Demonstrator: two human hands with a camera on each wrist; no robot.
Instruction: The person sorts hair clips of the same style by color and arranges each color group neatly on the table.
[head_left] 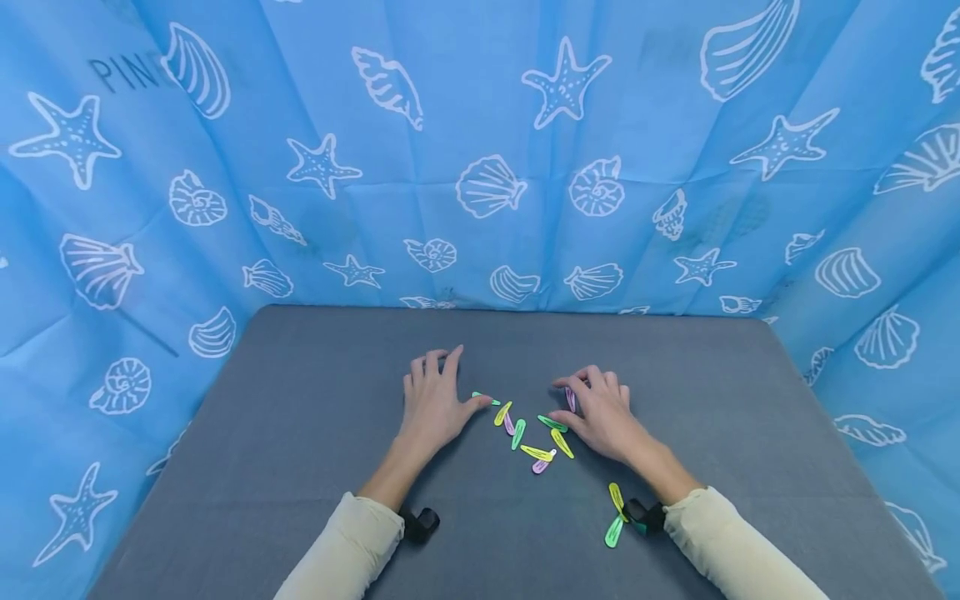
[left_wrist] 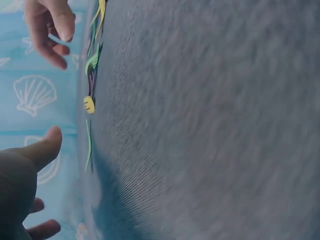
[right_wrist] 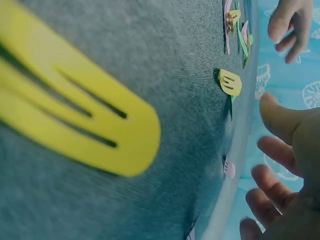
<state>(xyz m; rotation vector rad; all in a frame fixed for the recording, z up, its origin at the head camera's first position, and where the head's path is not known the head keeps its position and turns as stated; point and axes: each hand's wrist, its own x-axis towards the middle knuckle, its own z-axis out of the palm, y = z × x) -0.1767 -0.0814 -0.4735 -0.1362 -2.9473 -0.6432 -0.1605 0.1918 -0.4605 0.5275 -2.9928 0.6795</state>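
Several snap hair clips in yellow, green and purple lie loosely in a curve on the table. My left hand (head_left: pixel 433 402) hovers with spread fingers, its thumb tip close to a green hair clip (head_left: pixel 486 398). The right hand (head_left: pixel 603 417) is spread above the table too, holding nothing. Between its thumb and index finger lies a purple hair clip (head_left: pixel 571 399), apart from them in the right wrist view. A green hair clip (head_left: pixel 552 423) and a yellow hair clip (head_left: pixel 562 443) sit near the right thumb.
By the right wrist lie another yellow hair clip (head_left: pixel 617 497), large in the right wrist view, and a green one (head_left: pixel 614 532). The grey cloth-covered table (head_left: pixel 322 467) ends at a blue curtain (head_left: pixel 450 100) printed with shells and starfish.
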